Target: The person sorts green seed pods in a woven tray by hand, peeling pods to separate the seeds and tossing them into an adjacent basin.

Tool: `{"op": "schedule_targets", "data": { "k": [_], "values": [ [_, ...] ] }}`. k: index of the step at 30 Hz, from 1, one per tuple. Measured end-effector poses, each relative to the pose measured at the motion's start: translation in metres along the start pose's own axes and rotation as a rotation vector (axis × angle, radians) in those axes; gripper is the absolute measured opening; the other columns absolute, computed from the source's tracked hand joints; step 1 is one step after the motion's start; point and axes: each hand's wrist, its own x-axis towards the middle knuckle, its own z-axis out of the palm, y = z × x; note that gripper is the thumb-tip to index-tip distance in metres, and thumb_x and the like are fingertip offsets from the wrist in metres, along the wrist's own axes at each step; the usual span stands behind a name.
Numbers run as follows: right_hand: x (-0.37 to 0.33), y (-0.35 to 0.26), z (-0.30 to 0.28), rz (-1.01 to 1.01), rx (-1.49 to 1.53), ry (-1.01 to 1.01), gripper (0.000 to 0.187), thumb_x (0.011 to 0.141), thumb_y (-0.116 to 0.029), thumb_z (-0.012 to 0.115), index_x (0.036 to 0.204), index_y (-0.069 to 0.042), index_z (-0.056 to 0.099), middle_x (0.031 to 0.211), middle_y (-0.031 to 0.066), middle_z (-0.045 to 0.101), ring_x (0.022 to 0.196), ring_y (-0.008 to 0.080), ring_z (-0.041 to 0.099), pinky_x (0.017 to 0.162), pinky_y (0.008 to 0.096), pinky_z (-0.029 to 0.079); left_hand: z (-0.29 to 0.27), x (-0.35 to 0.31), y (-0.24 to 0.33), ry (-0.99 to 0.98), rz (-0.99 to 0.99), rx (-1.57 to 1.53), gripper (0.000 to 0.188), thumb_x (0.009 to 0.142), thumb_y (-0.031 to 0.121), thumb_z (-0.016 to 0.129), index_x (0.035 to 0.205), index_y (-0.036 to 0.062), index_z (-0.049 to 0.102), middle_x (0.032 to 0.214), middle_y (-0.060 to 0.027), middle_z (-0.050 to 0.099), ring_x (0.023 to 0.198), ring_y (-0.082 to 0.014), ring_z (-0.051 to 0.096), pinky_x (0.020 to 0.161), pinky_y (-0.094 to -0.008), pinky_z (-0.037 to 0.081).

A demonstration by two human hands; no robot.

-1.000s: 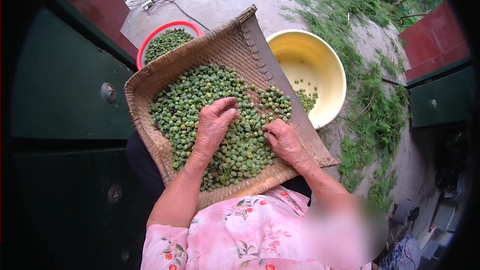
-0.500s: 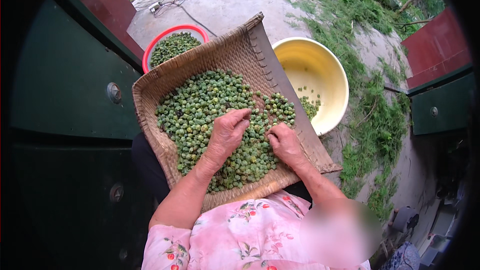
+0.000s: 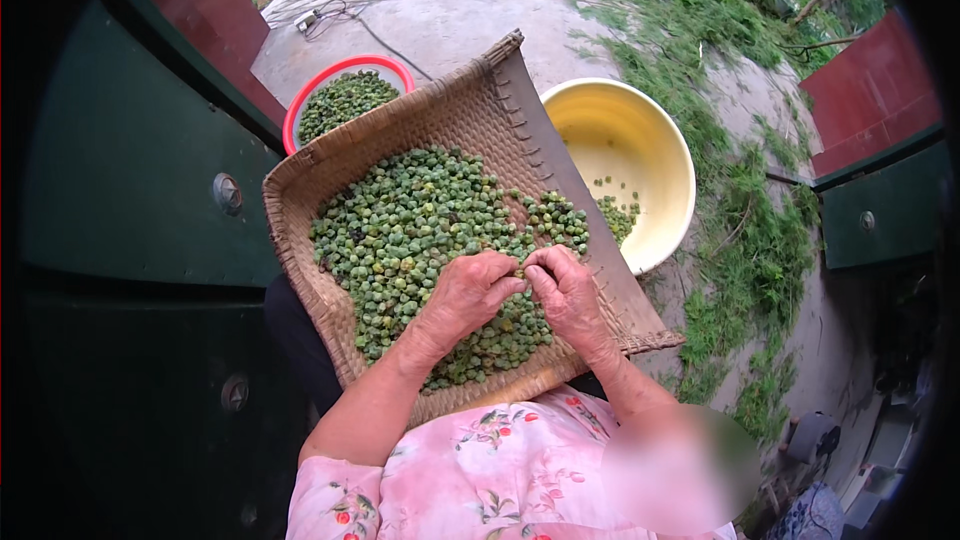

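Observation:
A woven winnowing basket (image 3: pixel 470 125) rests tilted across my lap, holding a broad heap of small round green fruits or cones (image 3: pixel 400 230); their exact kind is unclear. Over the heap's right part, my left hand (image 3: pixel 468 290) and my right hand (image 3: pixel 565 295) meet fingertip to fingertip. Both are closed in a pinch. Whatever sits between the fingertips is too small and covered to name. A smaller cluster of the green fruits (image 3: pixel 557 220) lies just beyond my right hand, by the basket's flat lip (image 3: pixel 590 225).
Beyond the basket's right edge stands a yellow basin (image 3: pixel 675 155) with some green fruits at its bottom. A red-rimmed bowl (image 3: pixel 408 73) full of them is at the far left. Cut green branches (image 3: pixel 765 270) cover ground at right. Dark green doors (image 3: pixel 140 160) flank me; a cable (image 3: pixel 385 42) lies ahead.
My left hand has come nearer and to the right, down from the heap's middle. My right hand has shifted slightly left, and the fingertips of both now meet.

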Motion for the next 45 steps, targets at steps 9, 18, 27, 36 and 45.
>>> {"op": "schedule_targets", "data": {
  "k": [9, 18, 27, 36, 45],
  "values": [
    [-0.020, 0.001, -0.037, 0.446, 0.648, -0.324, 0.013, 0.092, -0.018, 0.055, 0.092, -0.005, 0.057, 0.074, -0.0008, 0.053, 0.064, 0.0068, 0.051, 0.059, 0.0214, 0.043, 0.008, 0.000, 0.005, -0.167, 0.192, -0.263, 0.018, 0.084, 0.013, 0.066, 0.097, 0.0008, 0.062, 0.076, -0.0109, 0.059, 0.063, -0.0237, 0.058, 0.057, -0.0328, 0.047],
    [-0.047, -0.027, -0.048, 0.370, 0.305, -0.160, 0.012, 0.091, -0.013, 0.054, 0.092, -0.002, 0.056, 0.073, 0.0017, 0.053, 0.064, 0.0077, 0.052, 0.059, 0.0234, 0.044, 0.008, -0.003, 0.034, -0.492, -0.294, -0.702, 0.020, 0.089, 0.018, 0.063, 0.095, -0.0009, 0.061, 0.069, 0.0013, 0.054, 0.056, -0.0073, 0.051, 0.051, -0.0241, 0.044],
    [-0.058, -0.022, -0.054, -0.292, -0.400, -0.160, 0.009, 0.076, 0.002, 0.057, 0.082, -0.002, 0.052, 0.077, 0.0128, 0.048, 0.069, 0.0294, 0.053, 0.060, 0.0385, 0.043, 0.013, -0.011, 0.040, -0.507, 0.112, -0.223, 0.020, 0.088, 0.021, 0.056, 0.098, 0.0029, 0.056, 0.080, -0.0142, 0.058, 0.075, -0.0354, 0.056, 0.069, -0.0400, 0.046],
    [-0.078, -0.034, -0.087, -0.345, -0.661, -0.009, 0.014, 0.071, 0.005, 0.051, 0.083, -0.003, 0.053, 0.080, 0.0140, 0.049, 0.072, 0.0326, 0.053, 0.063, 0.0411, 0.044, 0.004, -0.004, 0.039, -0.958, -0.040, -0.549, 0.024, 0.092, 0.027, 0.056, 0.092, 0.0024, 0.055, 0.075, -0.0124, 0.055, 0.069, -0.0250, 0.058, 0.060, -0.0362, 0.045],
    [-0.128, 0.075, -0.210, 0.136, -0.948, 0.424, 0.019, 0.079, 0.008, 0.050, 0.093, -0.002, 0.059, 0.086, 0.0152, 0.057, 0.080, 0.0317, 0.059, 0.069, 0.0377, 0.047, 0.027, -0.001, 0.016, -0.005, 0.090, -0.135, 0.034, 0.076, -0.001, 0.062, 0.110, -0.0011, 0.057, 0.096, -0.0176, 0.060, 0.084, -0.0288, 0.062, 0.075, -0.0334, 0.050]
  ]
}}
